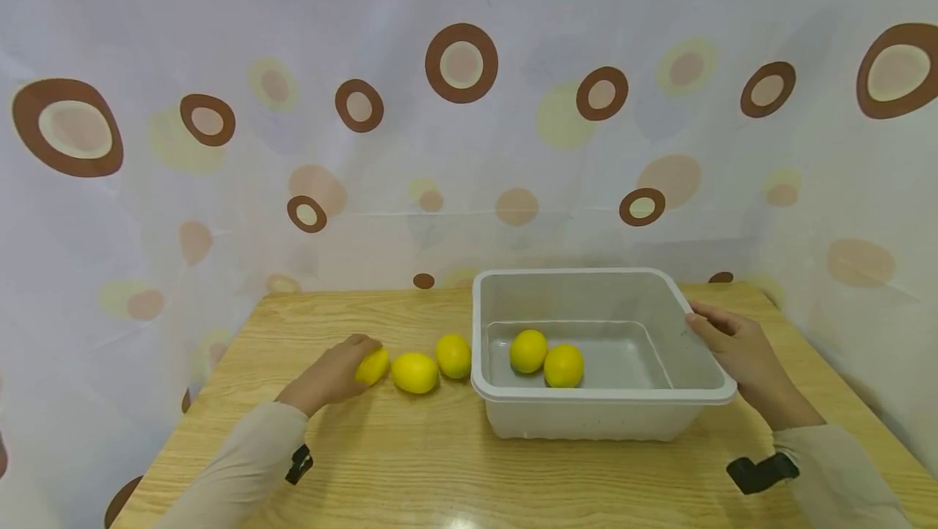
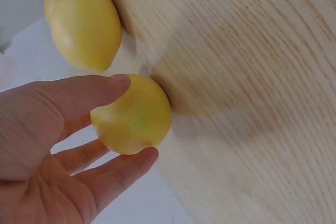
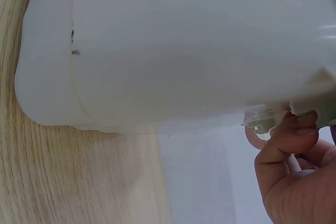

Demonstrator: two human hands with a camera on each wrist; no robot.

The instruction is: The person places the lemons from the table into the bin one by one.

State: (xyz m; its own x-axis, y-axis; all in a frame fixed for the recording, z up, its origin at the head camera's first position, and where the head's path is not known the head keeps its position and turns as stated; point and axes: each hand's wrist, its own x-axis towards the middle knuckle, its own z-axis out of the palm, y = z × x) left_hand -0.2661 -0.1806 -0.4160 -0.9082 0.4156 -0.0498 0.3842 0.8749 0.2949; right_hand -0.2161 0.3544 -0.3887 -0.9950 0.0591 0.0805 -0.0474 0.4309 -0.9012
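Yellow lemon point(image 1: 374, 367), one: we hold it between the thumb and fingers of our left hand point(image 1: 330, 371), low at the counter point(image 1: 410, 472). Two loose lemons point(image 1: 415, 373): just right of that hand. White tub point(image 1: 586, 420): left of our right hand point(image 1: 749, 356), which grips it; two further lemons point(image 1: 563, 366) inside.

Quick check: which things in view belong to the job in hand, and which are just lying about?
In the job:
lemon gripped by the left hand
two loose lemons beside it
white bin, rim held by the right hand
two lemons inside the bin

Only surroundings:
wooden table
patterned cloth behind
black straps at the sleeves
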